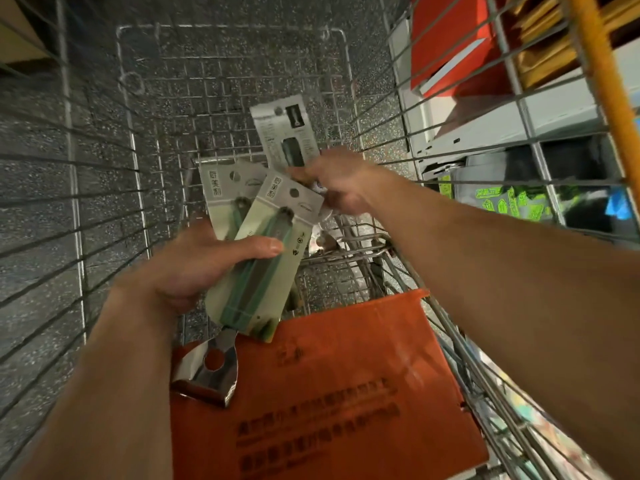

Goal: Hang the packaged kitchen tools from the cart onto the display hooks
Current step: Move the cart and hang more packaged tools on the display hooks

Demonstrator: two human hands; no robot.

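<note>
Looking down into a wire cart point(74, 188). A dark speckled floor point(214, 8) shows through the mesh. Upper right, outside the cart: shelving point(485, 109) with red boxes, crossed by a yellow post point(602, 81). An orange flap point(346, 358) with printed text lies across the lower centre.

The left hand point(204, 268), at centre left, grips two carded tools fanned together. Its thumb lies across the front pack point(273, 216), and the rear pack point(223, 195) sits behind it towards the upper left. A bare metal tool head point(207, 372) juts below the front pack, over the flap.

The right hand point(341, 183), just right of centre, has its fingers curled on the lower end of a third pack point(282, 129). That pack is tilted with its grey back showing. The hand is motion-blurred.

The hands are near each other, and the third pack's lower end sits just above the front pack's top. The cart walls stand close on the left and right. Bare mesh bottom fills the upper centre.
</note>
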